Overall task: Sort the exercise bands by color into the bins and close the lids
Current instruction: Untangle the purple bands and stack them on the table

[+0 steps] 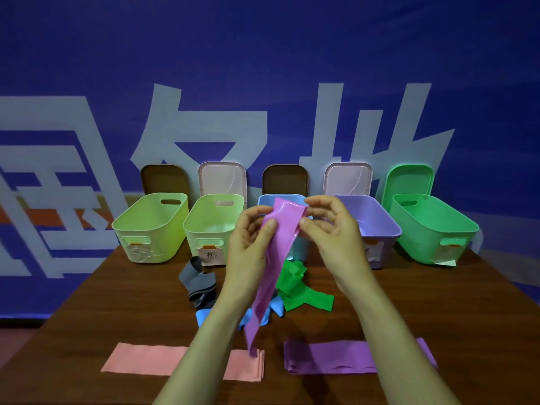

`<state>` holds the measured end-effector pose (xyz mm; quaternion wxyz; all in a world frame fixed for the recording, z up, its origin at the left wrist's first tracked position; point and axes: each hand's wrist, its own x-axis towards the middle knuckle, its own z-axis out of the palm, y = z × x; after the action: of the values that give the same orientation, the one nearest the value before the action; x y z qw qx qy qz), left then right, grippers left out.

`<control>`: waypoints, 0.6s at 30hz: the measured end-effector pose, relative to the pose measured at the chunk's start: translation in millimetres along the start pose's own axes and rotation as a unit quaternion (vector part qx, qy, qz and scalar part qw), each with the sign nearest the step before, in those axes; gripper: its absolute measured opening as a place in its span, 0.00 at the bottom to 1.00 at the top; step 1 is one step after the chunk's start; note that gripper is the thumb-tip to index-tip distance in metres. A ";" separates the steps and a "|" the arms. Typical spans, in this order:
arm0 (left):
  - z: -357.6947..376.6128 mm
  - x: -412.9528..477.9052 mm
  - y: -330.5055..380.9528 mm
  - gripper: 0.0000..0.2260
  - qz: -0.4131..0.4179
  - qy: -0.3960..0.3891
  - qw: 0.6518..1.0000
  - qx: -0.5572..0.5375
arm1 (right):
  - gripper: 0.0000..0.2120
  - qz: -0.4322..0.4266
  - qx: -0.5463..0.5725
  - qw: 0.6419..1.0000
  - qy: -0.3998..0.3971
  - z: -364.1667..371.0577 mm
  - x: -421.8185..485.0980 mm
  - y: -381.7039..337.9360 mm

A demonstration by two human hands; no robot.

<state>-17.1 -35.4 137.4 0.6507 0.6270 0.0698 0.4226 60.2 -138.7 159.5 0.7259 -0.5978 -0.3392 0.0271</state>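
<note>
I hold a purple band up over the table's middle; my left hand pinches its upper left edge and my right hand pinches its upper right edge, and its tail hangs down toward the front. On the table lie a grey band, a green band, a blue band, a flat pink band and a flat purple band. Behind stand open bins: yellow-green, pale green, blue, purple and green.
Lids lean upright against the blue banner behind the bins: brown, pink, brown, pink and green. The wooden table drops off at its left and right edges.
</note>
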 end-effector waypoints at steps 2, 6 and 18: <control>-3.5 -0.8 -3.9 0.06 0.014 -0.003 0.999 0.051 | 0.11 -0.011 -0.031 0.999 -0.015 2.5 -0.8 -1.7; -8.9 -3.6 -14.6 0.13 0.053 -0.004 0.980 0.193 | 0.09 -0.039 -0.089 0.995 -0.025 6.8 -2.1 -7.9; 1.4 -1.4 -15.4 0.15 0.064 0.006 0.928 0.367 | 0.07 -0.169 -0.285 0.943 -0.014 11.2 -6.9 8.5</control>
<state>-10.0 -35.1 123.6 0.3463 0.8226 0.1839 0.4119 52.1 -129.9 149.5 0.5143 -0.7131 -0.4388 -0.1855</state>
